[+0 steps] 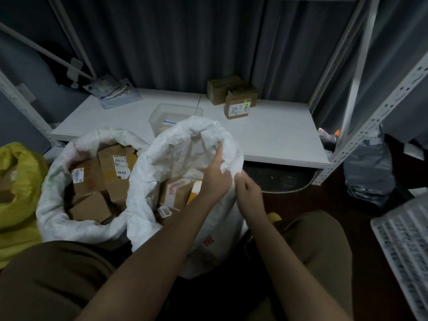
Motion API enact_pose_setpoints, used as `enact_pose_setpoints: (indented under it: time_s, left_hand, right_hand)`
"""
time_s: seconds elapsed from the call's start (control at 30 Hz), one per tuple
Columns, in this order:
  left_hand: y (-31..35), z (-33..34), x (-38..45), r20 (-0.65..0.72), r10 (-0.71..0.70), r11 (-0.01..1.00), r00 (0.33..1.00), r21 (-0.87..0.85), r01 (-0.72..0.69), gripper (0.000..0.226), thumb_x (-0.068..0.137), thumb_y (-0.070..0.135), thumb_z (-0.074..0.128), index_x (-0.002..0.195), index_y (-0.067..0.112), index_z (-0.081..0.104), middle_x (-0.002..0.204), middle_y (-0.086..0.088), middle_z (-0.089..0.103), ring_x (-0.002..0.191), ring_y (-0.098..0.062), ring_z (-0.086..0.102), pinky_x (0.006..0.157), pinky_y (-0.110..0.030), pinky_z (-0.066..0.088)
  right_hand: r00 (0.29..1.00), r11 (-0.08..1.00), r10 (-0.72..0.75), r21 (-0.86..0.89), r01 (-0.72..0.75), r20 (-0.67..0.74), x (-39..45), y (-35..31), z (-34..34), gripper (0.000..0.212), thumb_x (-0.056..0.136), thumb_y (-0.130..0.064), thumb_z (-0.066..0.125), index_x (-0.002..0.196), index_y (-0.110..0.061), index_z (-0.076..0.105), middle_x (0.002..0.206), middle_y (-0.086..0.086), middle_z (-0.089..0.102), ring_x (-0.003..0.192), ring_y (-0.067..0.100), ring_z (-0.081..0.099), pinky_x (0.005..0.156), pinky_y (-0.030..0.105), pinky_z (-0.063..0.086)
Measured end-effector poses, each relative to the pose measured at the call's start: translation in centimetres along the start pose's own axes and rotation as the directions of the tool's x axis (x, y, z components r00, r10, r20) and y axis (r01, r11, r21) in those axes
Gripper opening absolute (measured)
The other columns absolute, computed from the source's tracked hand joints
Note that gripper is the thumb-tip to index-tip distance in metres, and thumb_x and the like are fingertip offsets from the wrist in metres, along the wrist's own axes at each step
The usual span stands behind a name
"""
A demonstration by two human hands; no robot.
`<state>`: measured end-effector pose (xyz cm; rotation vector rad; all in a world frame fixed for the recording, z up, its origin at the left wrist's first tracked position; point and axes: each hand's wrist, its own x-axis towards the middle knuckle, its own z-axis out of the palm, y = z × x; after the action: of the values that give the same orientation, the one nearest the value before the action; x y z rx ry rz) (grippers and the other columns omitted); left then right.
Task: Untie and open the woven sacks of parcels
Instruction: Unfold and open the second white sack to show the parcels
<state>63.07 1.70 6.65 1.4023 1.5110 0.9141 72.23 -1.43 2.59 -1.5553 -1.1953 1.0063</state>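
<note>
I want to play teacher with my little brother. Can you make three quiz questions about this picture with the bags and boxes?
1. True or false: both white sacks are already open, with cardboard boxes showing inside.
2. What colour is the sack at the far left? A) yellow B) red C) black
3. Fill in: both hands are at the rim of the ____ white sack.

Key
1. True: the left white sack and the right white sack both gape open.
2. A: the yellow sack.
3. Right: the left hand and right hand work its rim.
</note>
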Motion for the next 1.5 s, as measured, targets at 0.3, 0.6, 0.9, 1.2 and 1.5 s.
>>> enact_pose_setpoints:
  time_s: [0.3,0.6,0.9,1.2,1.5]
  left_hand:
    - [0.4,-2.3,-1.9,0.417,-0.137,0.86,0.898,-0.4,0.317,0.054,0.098,0.009,0.032,0.15,0.02,0.021,0.157,-0.003,0.018,0.122,-0.006,0.041,0.09,-0.013,0.036]
    - [-3.6,-0.6,-3.7,0.028,0.074,0.822,0.997,0.564,-0.077,0.067,0.099,0.025,0.043,0.152,0.02,0.003,0.125,-0.012,0.058,0.109,-0.026,0.056,0.08,-0.027,0.038]
    - [-5.8,-2.1,-3.4,0.379,-0.025,0.988,0.925,0.148,-0.033,0.062,0.093,0.026,0.046,0.149,0.019,0.022,0.151,0.007,0.027,0.137,-0.01,0.029,0.108,-0.016,0.027]
    - [-15.6,-12.6,1.1,-0.282,-0.161,0.896,0.946,0.361,0.26,0.086,0.09,0.053,0.051,0.152,0.016,0.005,0.158,-0.015,0.007,0.145,-0.035,0.004,0.116,-0.048,0.009]
    - [-13.9,-12.2,4.6,-0.217,-0.389,0.908,0.895,0.078,0.413,0.067,0.089,0.017,0.062,0.143,-0.002,0.027,0.146,-0.021,0.035,0.131,-0.033,0.039,0.103,-0.036,0.034]
  right_hand:
    - [0.984,0.952,0.172,0.265,-0.155,-0.041,-0.8,0.8,0.9,0.031,0.1,-0.028,0.041,0.101,-0.009,0.066,0.096,0.009,0.068,0.098,0.027,0.063,0.081,0.034,0.051]
    - [0.931,0.927,0.251,0.341,-0.154,-0.263,1.0,0.6,1.9,0.019,0.091,-0.023,0.063,0.088,-0.007,0.055,0.074,-0.002,0.056,0.07,0.01,0.054,0.065,0.021,0.045]
    - [0.973,0.982,0.186,0.035,-0.183,-0.139,0.3,2.4,0.8,0.039,0.096,-0.017,0.049,0.134,-0.014,0.054,0.124,0.007,0.06,0.113,0.021,0.055,0.088,0.021,0.042]
    - [0.944,0.954,0.066,-0.258,-0.155,-0.322,1.2,3.7,1.4,0.028,0.095,-0.004,0.04,0.116,-0.002,0.058,0.127,0.014,0.052,0.117,0.028,0.049,0.093,0.029,0.039]
    - [0.981,0.846,0.184,-0.498,-0.189,-0.06,4.5,2.5,1.2,0.083,0.085,-0.018,0.056,0.15,-0.023,0.005,0.141,0.022,0.029,0.122,0.041,0.041,0.099,0.047,0.04]
